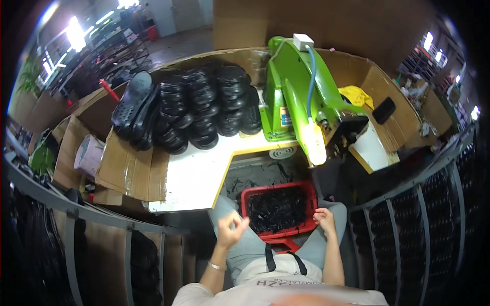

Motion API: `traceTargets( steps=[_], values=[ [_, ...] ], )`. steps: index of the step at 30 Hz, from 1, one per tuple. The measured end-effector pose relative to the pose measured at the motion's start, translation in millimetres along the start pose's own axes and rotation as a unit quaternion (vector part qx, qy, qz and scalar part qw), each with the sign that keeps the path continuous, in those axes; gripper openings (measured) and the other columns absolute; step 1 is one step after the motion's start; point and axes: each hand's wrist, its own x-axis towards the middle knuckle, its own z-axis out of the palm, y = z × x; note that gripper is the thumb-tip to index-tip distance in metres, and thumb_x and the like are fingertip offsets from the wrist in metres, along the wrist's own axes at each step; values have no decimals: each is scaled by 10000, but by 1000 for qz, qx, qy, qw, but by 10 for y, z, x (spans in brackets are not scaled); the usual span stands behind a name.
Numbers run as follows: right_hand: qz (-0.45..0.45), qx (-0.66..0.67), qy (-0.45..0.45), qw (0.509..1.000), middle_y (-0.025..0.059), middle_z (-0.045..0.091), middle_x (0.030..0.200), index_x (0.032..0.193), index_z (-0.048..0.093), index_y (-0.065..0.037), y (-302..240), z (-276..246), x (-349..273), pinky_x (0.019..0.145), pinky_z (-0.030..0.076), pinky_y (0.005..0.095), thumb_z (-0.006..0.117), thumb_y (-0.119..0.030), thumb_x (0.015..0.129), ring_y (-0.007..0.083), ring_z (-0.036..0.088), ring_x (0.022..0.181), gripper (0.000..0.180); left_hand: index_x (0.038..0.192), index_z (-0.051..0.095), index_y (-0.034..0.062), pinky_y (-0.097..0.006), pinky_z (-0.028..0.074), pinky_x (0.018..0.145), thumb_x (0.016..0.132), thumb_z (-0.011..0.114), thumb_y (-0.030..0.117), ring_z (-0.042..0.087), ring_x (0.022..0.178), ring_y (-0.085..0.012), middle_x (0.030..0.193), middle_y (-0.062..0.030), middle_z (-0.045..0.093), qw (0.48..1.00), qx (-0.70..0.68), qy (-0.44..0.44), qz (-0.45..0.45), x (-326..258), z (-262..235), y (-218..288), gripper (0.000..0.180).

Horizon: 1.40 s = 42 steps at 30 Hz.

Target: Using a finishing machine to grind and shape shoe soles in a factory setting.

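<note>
My left hand is raised over my left thigh, its fingers curled in, with nothing seen in them. My right hand hovers by my right knee, near the bin's right rim. Its fingers are also curled in, and no object shows there. Between my knees sits a red plastic bin holding dark scraps. Ahead of me on the white table stand several stacks of black shoe soles. Right of them is a green machine with a lit work head.
Cardboard walls edge the table. A yellow cloth and a dark sole-shaped piece lie right of the machine. Metal racks with dark soles flank me on both sides. A pale bucket stands at the left.
</note>
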Motion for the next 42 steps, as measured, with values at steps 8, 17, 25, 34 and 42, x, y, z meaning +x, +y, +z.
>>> traceTargets(
  steps=[8,17,25,34,42],
  values=[
    [-86,151,90,981,63,662,911,1130,595,-21,-873,-277,679,614,530,231,641,-109,898,117,649,756,252,888,617,20,-294,458,642,815,685,36,563,671,-195,788,-81,609,881,269,257,292,2826,-341,493,101],
    [-54,258,5,965,93,664,926,1124,602,4,-1128,267,1000,631,545,246,638,-107,907,146,659,765,246,751,674,49,-466,457,765,834,669,301,648,770,-350,794,-119,667,813,506,259,125,4092,-484,100,266],
    [-29,279,55,958,67,666,934,1138,602,-27,-739,50,944,629,536,226,645,-133,910,117,651,774,255,729,597,10,-339,417,594,902,645,229,497,628,-146,692,-24,542,811,118,498,285,3110,-818,700,284],
    [-36,300,-287,909,137,567,1219,1339,431,-48,-922,854,467,812,548,352,723,-229,845,227,624,1020,601,702,509,30,-244,400,600,939,530,121,467,638,-101,673,-4,478,903,32,425,54,923,-264,905,254],
    [-203,417,-54,884,101,431,1337,1496,209,-128,-1503,450,139,1022,398,352,844,-194,726,222,493,1162,1000,776,541,22,-253,417,611,1036,417,198,459,623,-100,748,-34,523,944,-125,282,-118,668,1010,143,338]
  ],
)
